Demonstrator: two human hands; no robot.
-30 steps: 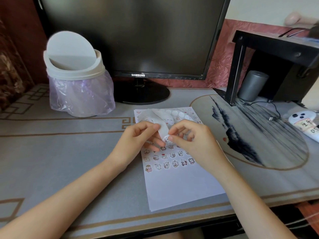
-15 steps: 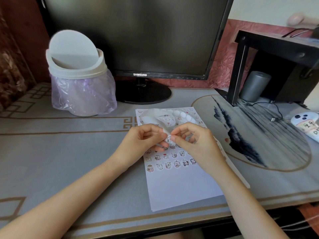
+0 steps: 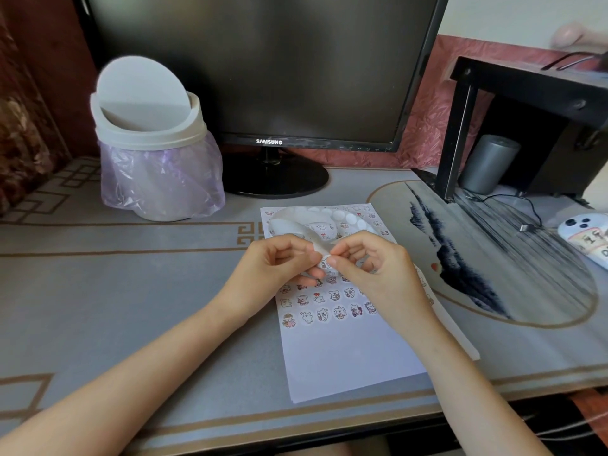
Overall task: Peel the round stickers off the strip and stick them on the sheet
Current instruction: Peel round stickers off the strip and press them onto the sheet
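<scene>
Left hand point(image 3: 279, 268) has its fingers curled and pinches the strip point(image 3: 297, 227) between thumb and forefinger, just above the middle of the sheet point(image 3: 345, 353). The right hand point(image 3: 375, 274) meets it fingertip to fingertip. It is curled as well, and its thumb and forefinger pinch a round sticker point(image 3: 324, 264) at the near end of the strip. Whether that sticker is free of its backing cannot be told. From the fingers the strip bends up and away in a loose loop over the far end of the sheet, showing a row of blank round patches. The sheet lies flat on the desk point(image 3: 131, 291), close to the front edge and a little right of the middle. Rows of small cartoon stickers point(image 3: 329, 313) fill its far half, and its near half is bare. At the back left of the desk stands a white bin point(image 3: 148, 133) with a swing lid and a lilac bag. A dark monitor point(image 3: 263, 60) stands at the middle of the back edge. A black shelf point(image 3: 526, 80) takes the back right corner, with a grey cylinder point(image 3: 490, 162) under it.
</scene>
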